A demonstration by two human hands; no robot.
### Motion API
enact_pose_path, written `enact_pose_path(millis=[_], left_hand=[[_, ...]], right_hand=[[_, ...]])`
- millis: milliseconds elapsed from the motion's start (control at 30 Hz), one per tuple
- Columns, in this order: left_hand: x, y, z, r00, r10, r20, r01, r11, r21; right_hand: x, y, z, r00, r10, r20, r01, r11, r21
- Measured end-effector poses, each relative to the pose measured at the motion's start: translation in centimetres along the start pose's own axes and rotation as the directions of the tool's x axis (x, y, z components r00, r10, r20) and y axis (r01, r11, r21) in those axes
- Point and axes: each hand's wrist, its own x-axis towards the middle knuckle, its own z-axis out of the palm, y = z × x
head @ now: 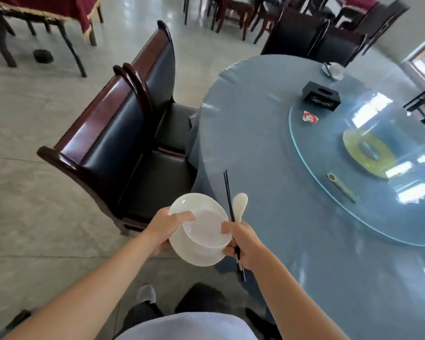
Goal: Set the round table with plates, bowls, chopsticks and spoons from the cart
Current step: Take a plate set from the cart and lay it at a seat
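Note:
A white bowl [206,229] sits on a white plate [182,204], both held in the air just off the near left edge of the round blue table [268,143]. My left hand [167,227] grips the plate's left rim, thumb on the bowl's edge. My right hand [241,244] holds dark chopsticks [228,192] and a white spoon [239,204] pointing away from me, while its thumb touches the bowl's right rim. The cart is out of view.
Two dark wooden chairs [123,133] stand at the table's left side. A glass turntable [353,187] carries a black box [320,95] and a red packet [310,117]. One set place [334,69] lies at the far edge. More chairs stand behind.

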Motion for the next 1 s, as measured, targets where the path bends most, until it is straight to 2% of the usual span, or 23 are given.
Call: enact_pose_path(millis=[233, 367, 467, 600, 833, 933, 1000], left_hand=[[6.4, 4.2, 4.3, 0.981, -0.071, 0.182, 0.038, 0.983, 0.181], [11.0, 5.7, 7.7, 0.975, -0.049, 0.218, -0.018, 0.955, 0.296], [14.6, 7.1, 10.0, 0.979, -0.064, 0.191, -0.013, 0.926, 0.376], [20.1, 10.1, 11.5, 0.993, -0.05, 0.104, -0.008, 0.871, 0.491], [30.9, 15.6, 12.3, 0.999, 0.052, -0.008, -0.037, 0.798, 0.602], [35.4, 18.8, 12.2, 0.994, 0.111, -0.014, -0.078, 0.779, 0.623], [38.3, 20.9, 12.0, 0.985, 0.174, -0.021, -0.114, 0.73, 0.674]], right_hand=[[2.1, -1.1, -3.8, 0.979, 0.023, -0.204, 0.008, 0.989, 0.148], [4.7, -1.4, -6.4, 0.964, 0.044, -0.261, 0.021, 0.971, 0.24], [7.9, -3.2, -8.0, 0.946, 0.049, -0.319, 0.042, 0.961, 0.274], [13.3, -7.3, -9.2, 0.952, 0.031, -0.305, 0.055, 0.962, 0.269], [24.0, -14.8, -9.1, 0.956, -0.043, -0.291, 0.098, 0.98, 0.176], [28.2, -17.9, -8.2, 0.938, -0.109, -0.33, 0.155, 0.981, 0.115], [30.7, -20.1, -7.5, 0.914, -0.151, -0.377, 0.193, 0.978, 0.074]])
